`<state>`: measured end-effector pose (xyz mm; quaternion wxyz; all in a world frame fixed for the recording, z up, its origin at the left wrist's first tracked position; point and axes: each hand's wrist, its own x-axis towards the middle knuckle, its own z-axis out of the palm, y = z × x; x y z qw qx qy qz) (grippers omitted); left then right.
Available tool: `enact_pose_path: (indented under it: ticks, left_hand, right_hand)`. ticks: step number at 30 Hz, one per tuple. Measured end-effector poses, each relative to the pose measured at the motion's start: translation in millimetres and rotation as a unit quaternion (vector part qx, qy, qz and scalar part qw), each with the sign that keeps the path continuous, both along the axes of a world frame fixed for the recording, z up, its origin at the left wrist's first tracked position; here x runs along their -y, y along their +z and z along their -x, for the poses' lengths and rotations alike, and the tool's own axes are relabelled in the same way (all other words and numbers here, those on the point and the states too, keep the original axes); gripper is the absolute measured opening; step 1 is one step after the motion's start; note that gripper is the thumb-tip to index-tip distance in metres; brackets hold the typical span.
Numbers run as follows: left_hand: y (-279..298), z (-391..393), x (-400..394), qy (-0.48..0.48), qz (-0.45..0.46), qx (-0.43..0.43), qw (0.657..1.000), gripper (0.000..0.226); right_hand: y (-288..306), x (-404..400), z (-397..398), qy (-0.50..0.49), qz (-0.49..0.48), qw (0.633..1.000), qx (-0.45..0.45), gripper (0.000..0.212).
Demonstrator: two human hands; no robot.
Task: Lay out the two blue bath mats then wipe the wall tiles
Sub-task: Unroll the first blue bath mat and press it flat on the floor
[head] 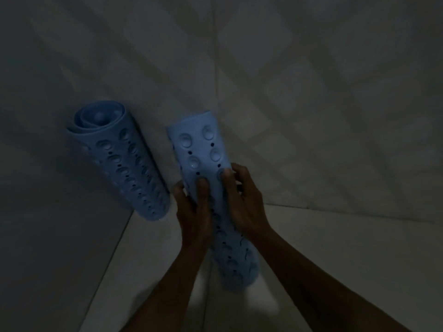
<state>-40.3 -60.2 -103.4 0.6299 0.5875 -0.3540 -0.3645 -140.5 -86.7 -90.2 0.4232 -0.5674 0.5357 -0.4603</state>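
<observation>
Two light blue rubber bath mats, each rolled into a tube with suction cups and small holes, are in a dim tiled corner. The left rolled mat (pixel 119 161) stands on end, leaning against the left wall. I hold the right rolled mat (pixel 203 152) upright with both hands around its middle. My left hand (pixel 191 212) wraps its left side with the thumb across the front. My right hand (pixel 242 197) grips its right side, fingertips on the front. Pale wall tiles (pixel 311 104) rise behind both mats.
The room is very dark. The corner seam of the two walls (pixel 215 68) runs down behind the held mat. A pale tiled floor (pixel 335 248) spreads below and to the right.
</observation>
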Motion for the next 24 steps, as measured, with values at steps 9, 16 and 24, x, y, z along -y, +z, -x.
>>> enact_pose_path:
  ticks: [9,16,24]
  left_hand:
    - [24.2,108.8,-29.9,-0.133,-0.094,-0.056,0.985,0.078]
    - [62.8,198.2,-58.3,-0.237,-0.169,-0.1,0.951,0.064]
    - [65.1,283.3,-89.0,-0.265,-0.215,-0.108,0.934,0.091]
  right_hand:
    - [40.8,-77.4,102.4,-0.194,-0.034,0.98,-0.044,0.036]
    - [71.5,-136.7,192.6,-0.309,-0.069,0.947,-0.054,0.049]
    - [36.2,-196.6,293.8,-0.255,-0.178,0.95,0.009,0.076]
